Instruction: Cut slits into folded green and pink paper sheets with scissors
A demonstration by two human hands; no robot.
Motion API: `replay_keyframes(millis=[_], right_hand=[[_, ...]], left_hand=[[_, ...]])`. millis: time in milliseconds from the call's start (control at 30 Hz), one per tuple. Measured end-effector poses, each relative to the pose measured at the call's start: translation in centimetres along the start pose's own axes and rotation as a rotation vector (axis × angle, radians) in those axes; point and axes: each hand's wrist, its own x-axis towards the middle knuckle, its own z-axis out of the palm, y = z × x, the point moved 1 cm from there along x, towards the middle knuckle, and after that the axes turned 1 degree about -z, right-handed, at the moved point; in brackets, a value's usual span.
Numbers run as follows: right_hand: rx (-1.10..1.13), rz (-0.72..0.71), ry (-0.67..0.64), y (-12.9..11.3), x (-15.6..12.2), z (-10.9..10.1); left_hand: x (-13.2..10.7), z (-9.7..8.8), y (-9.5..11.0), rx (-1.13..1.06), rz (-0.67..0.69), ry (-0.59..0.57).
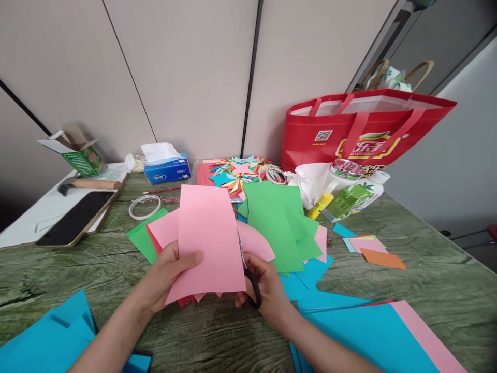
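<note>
Gripping the pink sheet (pixel 209 233) by its lower left side, the left hand (pixel 165 277) has its thumb pressed flat on the near face and its other fingers mostly hidden behind. The fingers of the right hand (pixel 267 285) are curled through the black handles of the scissors (pixel 253 290). The sheet is held up above the bench (pixel 229 336), between the two hands, its long axis running away from the body. The blades lie at its right edge, pointing away and nearly parallel to that axis, so the right hand is nearer that edge; how far they are parted cannot be told. Just beyond the blades is a curved pink piece (pixel 256 239), and whether it joins the sheet is unclear. Green sheets (pixel 272 223) lie farther off to the right.
</note>
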Motion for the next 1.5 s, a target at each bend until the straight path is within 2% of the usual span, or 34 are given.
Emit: replay_keyframes(millis=[733,1167,1267,1333,1500], right_hand=[[-0.041,0.007,0.065,-0.3,0.1,0.2],[-0.066,0.018,0.025,-0.1,0.2,0.0],[-0.05,0.009,-0.048,-0.6,0.2,0.0],[-0.038,0.036,-0.143,-1.2,0.1,-0.3],[0.067,0.259,-0.58,-2.8,-0.4,-2.0]], left_hand=[[0.2,-0.5,-0.3,-0.024,0.027,-0.059],[0.1,-0.8,-0.4,-0.028,0.022,0.028],[0.0,-0.9,-0.3,-0.049,0.01,0.056],[0.2,-1.3,-0.3,-0.062,0.021,0.07],[0.9,-2.7,-0.6,-0.152,0.122,0.115]])
